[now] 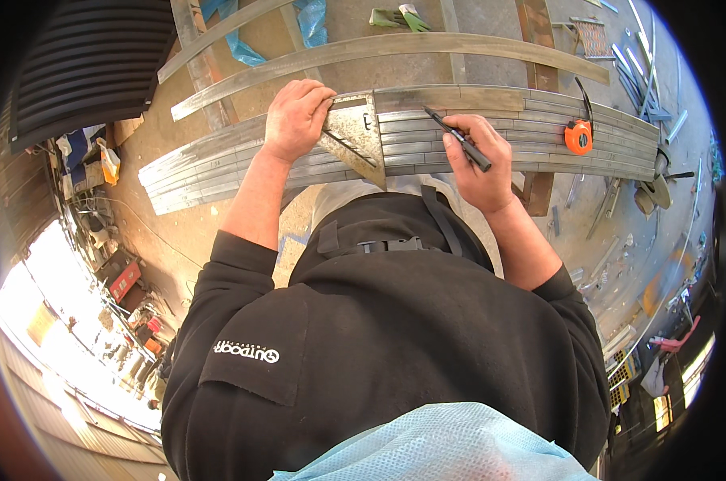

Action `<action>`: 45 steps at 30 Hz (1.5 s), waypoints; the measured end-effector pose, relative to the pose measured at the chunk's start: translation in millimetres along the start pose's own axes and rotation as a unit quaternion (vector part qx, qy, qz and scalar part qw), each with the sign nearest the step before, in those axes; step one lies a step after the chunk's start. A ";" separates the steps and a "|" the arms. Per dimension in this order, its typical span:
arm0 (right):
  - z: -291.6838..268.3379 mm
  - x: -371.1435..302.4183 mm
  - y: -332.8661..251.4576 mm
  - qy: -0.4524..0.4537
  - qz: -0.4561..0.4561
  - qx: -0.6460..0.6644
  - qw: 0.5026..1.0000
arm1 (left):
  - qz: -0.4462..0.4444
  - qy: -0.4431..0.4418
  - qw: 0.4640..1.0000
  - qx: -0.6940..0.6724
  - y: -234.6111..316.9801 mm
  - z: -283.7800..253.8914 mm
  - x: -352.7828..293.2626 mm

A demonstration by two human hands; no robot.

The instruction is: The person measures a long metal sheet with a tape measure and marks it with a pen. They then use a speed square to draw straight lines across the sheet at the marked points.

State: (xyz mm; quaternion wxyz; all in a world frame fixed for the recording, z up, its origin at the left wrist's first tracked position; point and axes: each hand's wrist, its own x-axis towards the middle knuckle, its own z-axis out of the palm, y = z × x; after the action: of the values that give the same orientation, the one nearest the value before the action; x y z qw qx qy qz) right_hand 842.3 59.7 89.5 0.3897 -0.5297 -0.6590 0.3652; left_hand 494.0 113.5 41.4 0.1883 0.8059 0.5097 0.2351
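Note:
Several long grey metal bars (219,156) lie side by side in front of me, with thin dark lines running across them. On top of them rests a worn triangular square (351,132), one straight edge lying across the bars. My left hand (295,122) is closed on the upper left corner of this square, pressing it to the metal. Just right of the square, my right hand (485,164) grips a black marker pen (477,155). The pen's tip points up and left, over the bars; whether it touches them I cannot tell.
An orange tape measure (577,137) sits on the bars to the right, near a clamp (656,188) at their end. Beyond are crosswise metal beams (395,48), work gloves (401,18) and blue plastic (313,22). Scrap metal strips (640,76) litter the floor at far right.

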 end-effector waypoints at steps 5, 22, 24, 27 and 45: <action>9.8 4.1 -3.0 -0.015 -0.006 0.014 1.000 | -0.001 0.001 1.000 -0.002 1.6 0.4 0.6; 32.3 5.4 1.0 -0.036 -0.015 0.041 0.998 | -0.009 0.000 1.000 -0.005 1.5 -0.8 0.1; 34.1 6.0 0.3 -0.034 -0.018 0.042 0.998 | -0.004 0.000 1.000 -0.007 1.1 -1.6 0.0; 35.1 7.4 0.7 -0.035 -0.020 0.041 0.998 | 0.003 -0.004 1.000 0.001 0.6 -1.8 0.2; 36.4 6.8 0.1 -0.035 -0.022 0.045 0.998 | -0.012 -0.029 0.999 -0.009 -1.1 -4.2 -0.9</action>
State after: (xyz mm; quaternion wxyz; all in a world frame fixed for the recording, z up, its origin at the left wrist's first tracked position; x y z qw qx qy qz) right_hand 808.7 63.9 74.7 0.3976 -0.4837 -0.6670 0.4038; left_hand 490.4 113.3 44.1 0.2131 0.8047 0.5113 0.2135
